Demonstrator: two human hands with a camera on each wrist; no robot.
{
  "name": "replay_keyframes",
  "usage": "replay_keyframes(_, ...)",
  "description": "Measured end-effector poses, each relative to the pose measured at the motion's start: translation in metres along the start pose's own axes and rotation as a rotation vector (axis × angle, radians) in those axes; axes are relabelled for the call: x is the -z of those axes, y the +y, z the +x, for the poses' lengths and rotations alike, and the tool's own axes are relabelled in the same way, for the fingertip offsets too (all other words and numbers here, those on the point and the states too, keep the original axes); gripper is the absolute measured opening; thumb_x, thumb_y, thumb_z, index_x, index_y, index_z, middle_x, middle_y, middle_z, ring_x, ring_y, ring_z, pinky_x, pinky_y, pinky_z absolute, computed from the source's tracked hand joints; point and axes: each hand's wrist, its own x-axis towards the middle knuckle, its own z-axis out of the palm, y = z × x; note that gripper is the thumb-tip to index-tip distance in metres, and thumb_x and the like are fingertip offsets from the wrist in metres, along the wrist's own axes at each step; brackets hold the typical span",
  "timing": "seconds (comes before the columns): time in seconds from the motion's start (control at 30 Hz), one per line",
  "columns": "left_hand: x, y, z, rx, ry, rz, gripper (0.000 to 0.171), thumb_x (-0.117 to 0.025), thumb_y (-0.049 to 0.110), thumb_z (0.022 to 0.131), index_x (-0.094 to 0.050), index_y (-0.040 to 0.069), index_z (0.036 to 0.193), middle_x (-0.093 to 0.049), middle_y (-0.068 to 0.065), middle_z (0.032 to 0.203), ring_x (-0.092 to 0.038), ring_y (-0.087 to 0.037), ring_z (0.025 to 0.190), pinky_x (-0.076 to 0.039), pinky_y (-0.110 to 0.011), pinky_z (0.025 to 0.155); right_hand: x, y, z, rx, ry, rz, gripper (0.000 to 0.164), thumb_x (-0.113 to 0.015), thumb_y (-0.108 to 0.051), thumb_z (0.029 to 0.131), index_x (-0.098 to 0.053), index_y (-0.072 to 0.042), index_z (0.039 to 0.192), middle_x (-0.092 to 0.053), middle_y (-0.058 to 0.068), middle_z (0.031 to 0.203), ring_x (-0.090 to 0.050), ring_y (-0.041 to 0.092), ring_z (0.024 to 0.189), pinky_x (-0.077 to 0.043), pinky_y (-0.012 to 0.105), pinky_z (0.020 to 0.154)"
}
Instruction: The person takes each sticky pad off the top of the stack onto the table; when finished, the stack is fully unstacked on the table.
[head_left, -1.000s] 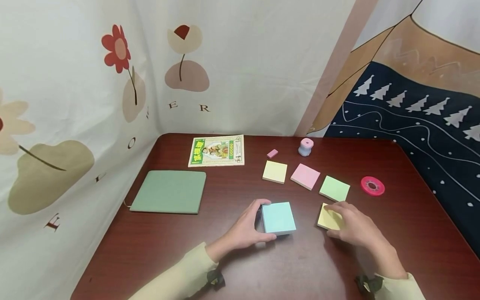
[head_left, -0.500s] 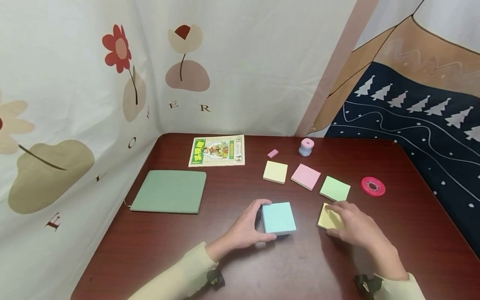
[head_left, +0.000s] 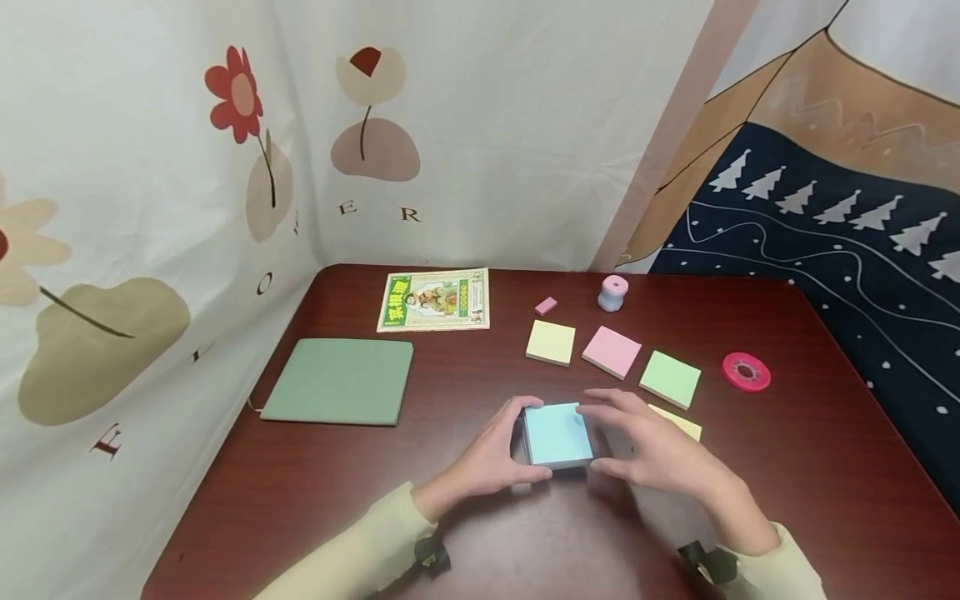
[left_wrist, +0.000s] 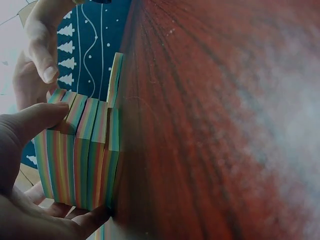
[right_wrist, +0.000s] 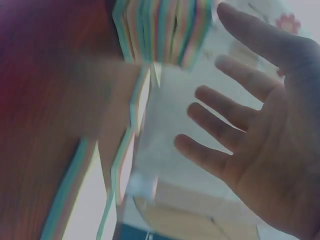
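A stack of sticky note pads (head_left: 558, 435), blue on top and striped in several colours along its sides, stands on the table in the head view. My left hand (head_left: 498, 454) grips its left side, thumb at the near edge and fingers at the far edge; the left wrist view shows this thumb (left_wrist: 45, 117) across the striped pads (left_wrist: 85, 155). Fingers spread, my right hand (head_left: 656, 446) hovers at the stack's right side, its fingertips right by the top edge. Behind that hand a yellow sticky note pad (head_left: 686, 427) is partly hidden.
Beyond the hands lie pale yellow (head_left: 551, 342), pink (head_left: 612, 352) and green (head_left: 671, 379) note pads. Farther back are a pink eraser (head_left: 545, 306) and a pink-and-blue spool-shaped item (head_left: 612, 293). A red ring (head_left: 746, 372), green notebook (head_left: 341, 382) and booklet (head_left: 435, 300) lie around.
My right hand has left the yellow pad and moved left to the right side of the blue-topped stack. The left hand keeps its grip in the same place.
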Motion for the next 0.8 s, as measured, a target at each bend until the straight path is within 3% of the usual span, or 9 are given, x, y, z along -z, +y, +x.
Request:
replay_keyframes(0.2,0.001,0.0,0.0,0.005,-0.005,0.013,0.087,-0.089,0.029,0.07,-0.039,0.017,0.14,-0.05,0.001,0.13,-0.05,-0.015,0.112,-0.042,-0.037,0.097,-0.014,-0.008,0.018,0.104,-0.05,-0.002,0.069,-0.085,-0.031,0.074,-0.058,-0.018,0.137,-0.041,0.005,0.15,-0.038,0.023,0.136,-0.045,0.045,0.099)
replay_keyframes(0.37,0.001,0.0,0.0,0.018,-0.023,0.015,0.086,-0.088,0.03,0.07,-0.039,0.015,0.14,-0.05,0.001,0.129,-0.05,-0.015,0.112,-0.043,-0.036,0.096,-0.023,-0.008,0.031,0.155,-0.088,0.0,0.067,-0.087,-0.025,0.072,-0.06,-0.015,0.133,-0.046,0.007,0.146,-0.041,0.026,0.134,-0.042,0.046,0.1)
replay_keyframes(0.53,0.001,0.0,0.0,0.034,-0.038,0.03,0.086,-0.088,0.029,0.07,-0.04,0.014,0.14,-0.051,0.0,0.127,-0.051,-0.015,0.109,-0.044,-0.035,0.094,-0.027,-0.007,0.037,0.161,-0.102,0.025,0.068,-0.087,-0.023,0.07,-0.061,-0.016,0.133,-0.051,0.004,0.138,-0.049,0.02,0.123,-0.047,0.038,0.092)
replay_keyframes(0.8,0.001,0.0,0.001,0.04,-0.048,0.033,0.085,-0.089,0.028,0.07,-0.041,0.013,0.138,-0.051,0.0,0.124,-0.052,-0.015,0.105,-0.045,-0.033,0.091,-0.026,-0.006,0.039,0.164,-0.102,0.024,0.066,-0.087,-0.025,0.07,-0.063,-0.017,0.13,-0.053,-0.001,0.133,-0.049,0.015,0.117,-0.048,0.031,0.086)
